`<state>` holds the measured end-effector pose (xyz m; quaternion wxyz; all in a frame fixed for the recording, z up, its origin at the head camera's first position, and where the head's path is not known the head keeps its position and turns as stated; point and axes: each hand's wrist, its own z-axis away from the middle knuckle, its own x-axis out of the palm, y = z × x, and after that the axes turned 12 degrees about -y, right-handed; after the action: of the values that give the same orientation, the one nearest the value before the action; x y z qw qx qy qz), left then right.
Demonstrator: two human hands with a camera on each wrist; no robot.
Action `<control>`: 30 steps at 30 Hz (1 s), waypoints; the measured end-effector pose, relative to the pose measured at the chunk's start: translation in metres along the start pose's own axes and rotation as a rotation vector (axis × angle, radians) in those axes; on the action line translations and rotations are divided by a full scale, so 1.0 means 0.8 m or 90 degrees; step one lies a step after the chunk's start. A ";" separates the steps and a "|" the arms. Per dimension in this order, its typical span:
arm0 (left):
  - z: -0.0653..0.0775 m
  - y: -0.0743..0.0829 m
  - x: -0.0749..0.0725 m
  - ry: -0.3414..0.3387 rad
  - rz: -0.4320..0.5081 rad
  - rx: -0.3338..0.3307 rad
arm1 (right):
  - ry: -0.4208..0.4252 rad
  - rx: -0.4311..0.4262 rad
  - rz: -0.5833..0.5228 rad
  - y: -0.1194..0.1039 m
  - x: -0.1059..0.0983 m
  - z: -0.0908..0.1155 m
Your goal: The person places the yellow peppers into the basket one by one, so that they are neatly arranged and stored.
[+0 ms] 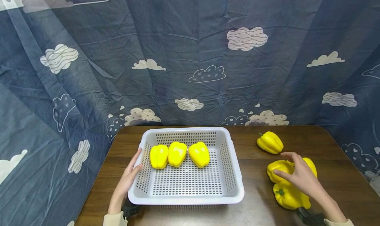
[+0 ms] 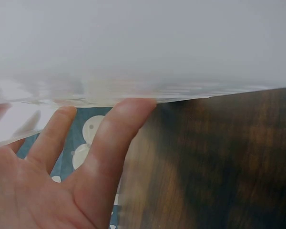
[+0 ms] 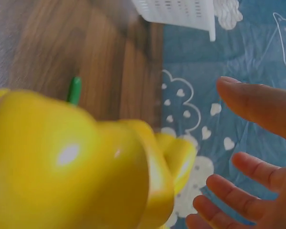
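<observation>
A white perforated plastic basket (image 1: 187, 200) stands on the table, with three yellow bell peppers lying in it: a left one (image 1: 158, 156), a middle one (image 1: 177, 154) and a right one (image 1: 199, 154). My left hand (image 1: 126, 179) rests against the basket's left side, fingers and thumb extended; the left wrist view shows the fingertips touching its wall. Over the loose peppers at the right hovers my right hand (image 1: 302, 176), thumb and fingers spread apart and holding nothing. Beneath and beside it lie yellow bell peppers (image 1: 289, 196), (image 1: 279, 170), (image 1: 310, 166), the last partly hidden by the hand.
Another yellow bell pepper (image 1: 270, 142) lies farther back on the right. The brown wooden table (image 1: 249, 193) ends at a dark blue curtain (image 1: 178, 87) with cloud prints, which hangs behind it and along both sides.
</observation>
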<state>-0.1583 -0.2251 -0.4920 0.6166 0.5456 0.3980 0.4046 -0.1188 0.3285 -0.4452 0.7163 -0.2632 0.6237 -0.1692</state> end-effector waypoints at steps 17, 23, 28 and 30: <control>0.001 0.002 0.000 -0.007 -0.010 0.020 | -0.023 0.007 0.000 0.011 0.014 0.000; 0.002 0.001 0.000 -0.005 -0.011 0.018 | -0.037 0.003 -0.015 0.010 0.019 -0.007; 0.001 0.000 0.000 0.001 -0.010 0.006 | -0.045 0.003 -0.020 0.014 0.020 -0.009; 0.000 0.000 0.000 0.003 -0.010 0.000 | -0.048 0.004 -0.019 0.015 0.021 -0.008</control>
<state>-0.1581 -0.2255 -0.4923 0.6188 0.5418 0.4037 0.4008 -0.1238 0.3276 -0.4665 0.7373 -0.2768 0.5918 -0.1718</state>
